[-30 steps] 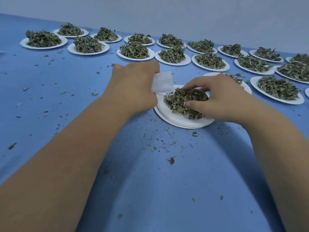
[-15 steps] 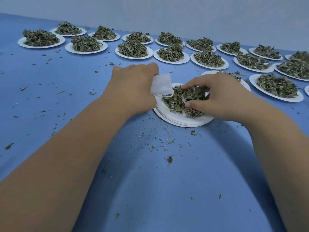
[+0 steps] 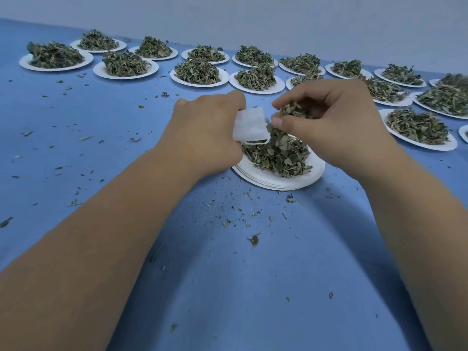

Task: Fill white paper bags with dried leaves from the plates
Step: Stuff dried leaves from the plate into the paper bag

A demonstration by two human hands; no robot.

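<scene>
Across blue table (image 3: 76,148) — leaf crumbs (image 3: 243,214), rows of plates (image 3: 200,79) below pale wall (image 3: 253,19).

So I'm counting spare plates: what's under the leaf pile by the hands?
The leaf pile sits on a stack of white plates, edges layered; the exact count is hidden.

Blue table, pale wall ahead of me.
My table (image 3: 228,287) fills most of the frame under a blue cover; a plain grey-white wall (image 3: 253,19) runs across the top, lit softly and evenly.
</scene>
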